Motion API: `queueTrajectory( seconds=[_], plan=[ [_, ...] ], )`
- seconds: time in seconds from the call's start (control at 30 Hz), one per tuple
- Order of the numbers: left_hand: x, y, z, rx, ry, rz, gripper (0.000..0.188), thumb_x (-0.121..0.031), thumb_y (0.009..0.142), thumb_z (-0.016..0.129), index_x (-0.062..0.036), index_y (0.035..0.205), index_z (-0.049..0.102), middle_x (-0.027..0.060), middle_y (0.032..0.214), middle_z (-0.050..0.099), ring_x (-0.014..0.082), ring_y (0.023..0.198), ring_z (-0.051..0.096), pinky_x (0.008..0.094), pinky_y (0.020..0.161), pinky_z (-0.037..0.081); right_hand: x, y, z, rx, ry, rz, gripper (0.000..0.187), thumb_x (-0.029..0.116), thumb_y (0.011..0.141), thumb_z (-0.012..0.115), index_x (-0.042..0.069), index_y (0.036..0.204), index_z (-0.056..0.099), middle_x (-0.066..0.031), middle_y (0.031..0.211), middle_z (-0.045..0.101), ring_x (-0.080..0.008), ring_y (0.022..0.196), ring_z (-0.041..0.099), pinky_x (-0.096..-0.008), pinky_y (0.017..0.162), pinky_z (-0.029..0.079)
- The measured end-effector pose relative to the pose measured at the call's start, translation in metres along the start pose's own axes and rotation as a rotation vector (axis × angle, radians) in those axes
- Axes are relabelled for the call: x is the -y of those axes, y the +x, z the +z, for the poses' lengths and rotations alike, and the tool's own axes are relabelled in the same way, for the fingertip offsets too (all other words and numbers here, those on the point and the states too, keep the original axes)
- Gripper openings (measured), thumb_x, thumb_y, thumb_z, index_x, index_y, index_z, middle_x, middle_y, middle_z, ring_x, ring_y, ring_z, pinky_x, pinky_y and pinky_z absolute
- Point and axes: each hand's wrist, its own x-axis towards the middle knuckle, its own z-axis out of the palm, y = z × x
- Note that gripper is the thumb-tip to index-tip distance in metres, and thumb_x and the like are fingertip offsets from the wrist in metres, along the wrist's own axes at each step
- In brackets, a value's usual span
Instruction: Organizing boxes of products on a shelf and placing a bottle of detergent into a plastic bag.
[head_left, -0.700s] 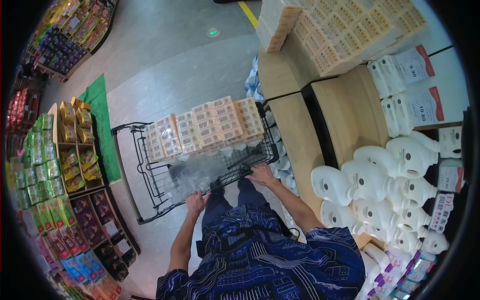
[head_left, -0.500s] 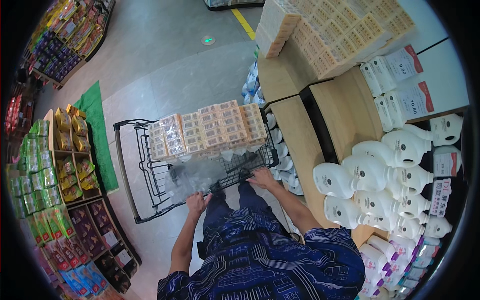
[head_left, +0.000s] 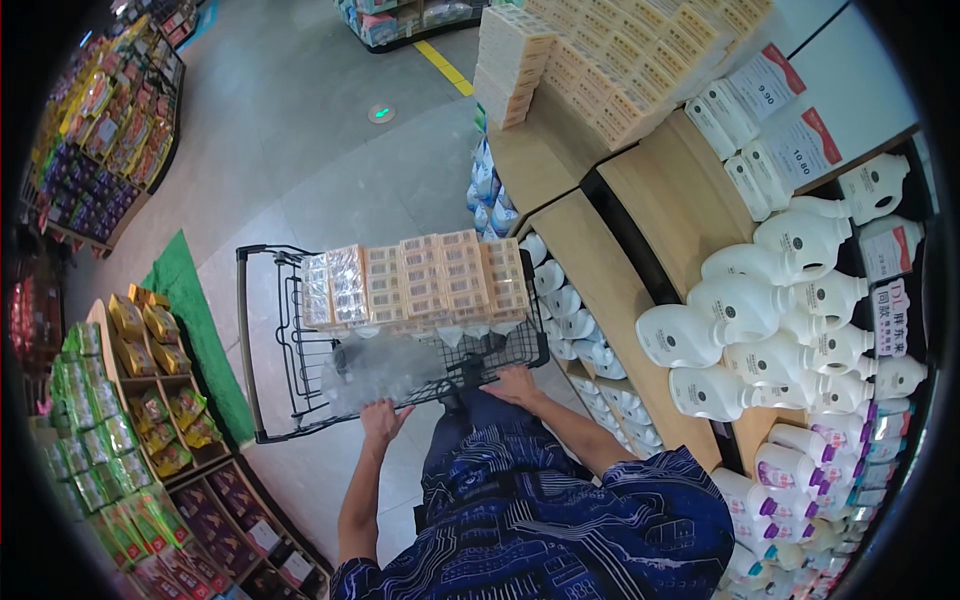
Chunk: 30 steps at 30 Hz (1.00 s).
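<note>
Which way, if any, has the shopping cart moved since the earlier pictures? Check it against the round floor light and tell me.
Yes: the shopping cart has moved forward, closer to the round floor light.

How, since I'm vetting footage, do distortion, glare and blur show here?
Head view: the wooden shelf bows; head view: the wrapped boxes in the cart glint; head view: red goods at far left look smeared, while the left hand and right hand look fairly sharp.
</note>
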Motion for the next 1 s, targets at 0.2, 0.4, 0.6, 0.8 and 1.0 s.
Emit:
queueTrajectory(
  seconds=[0.2, 0.4, 0.6, 0.8, 1.0],
  plan=[
    [0.008, 0.032, -0.025, 0.184, 0.063, 0.088, 0.071, -0.072, 0.087, 0.052, -0.0035, 0.082, 0.071, 0.0159, 0.083, 0.071, 0.0336, 0.082, 0.069, 0.0455, 0.078, 0.048, -0.063, 0.017, 0.003, 0.069, -0.005, 0.000, 0.089, 0.085, 0.073, 0.053, 0.001, 0.094, 0.075, -0.0231, 0.093, 0.072, -0.0389, 0.097, 0.068, -0.0472, 0.088, 0.053],
    [0.030, 0.053, -0.026, 0.261, 0.067, 0.129, 0.071, -0.070, 0.087, 0.053, -0.0018, 0.077, 0.071, 0.0189, 0.079, 0.071, 0.0363, 0.080, 0.070, 0.0465, 0.079, 0.050, -0.039, 0.019, 0.005, 0.059, 0.019, 0.101, 0.099, 0.089, 0.073, 0.048, -0.005, 0.094, 0.073, -0.0248, 0.097, 0.071, -0.0390, 0.099, 0.067, -0.0480, 0.095, 0.047],
    [0.066, 0.082, -0.037, 0.316, 0.085, 0.249, 0.071, -0.070, 0.087, 0.053, -0.0033, 0.076, 0.072, 0.0185, 0.076, 0.070, 0.0364, 0.078, 0.070, 0.0461, 0.080, 0.050, -0.010, 0.015, 0.023, -0.008, 0.066, 0.175, 0.099, 0.087, 0.074, 0.050, -0.004, 0.106, 0.071, -0.0256, 0.102, 0.070, -0.0380, 0.104, 0.066, -0.0479, 0.100, 0.043],
    [0.109, 0.107, -0.043, 0.347, 0.126, 0.386, 0.071, -0.073, 0.086, 0.051, -0.0050, 0.083, 0.072, 0.0146, 0.087, 0.071, 0.0324, 0.084, 0.070, 0.0471, 0.083, 0.048, 0.041, 0.008, 0.044, -0.030, 0.121, 0.286, 0.096, 0.086, 0.074, 0.051, -0.004, 0.100, 0.072, -0.0268, 0.102, 0.069, -0.0374, 0.104, 0.066, -0.0488, 0.102, 0.042],
    [0.113, 0.139, -0.041, 0.217, 0.066, 0.468, 0.066, -0.071, 0.084, 0.057, -0.0064, 0.078, 0.071, 0.0125, 0.080, 0.071, 0.0319, 0.074, 0.070, 0.0443, 0.067, 0.054, 0.042, 0.017, 0.044, -0.114, 0.047, 0.337, 0.088, 0.085, 0.072, 0.054, 0.001, 0.090, 0.074, -0.0215, 0.087, 0.071, -0.0359, 0.091, 0.069, -0.0476, 0.093, 0.047]
  ],
)
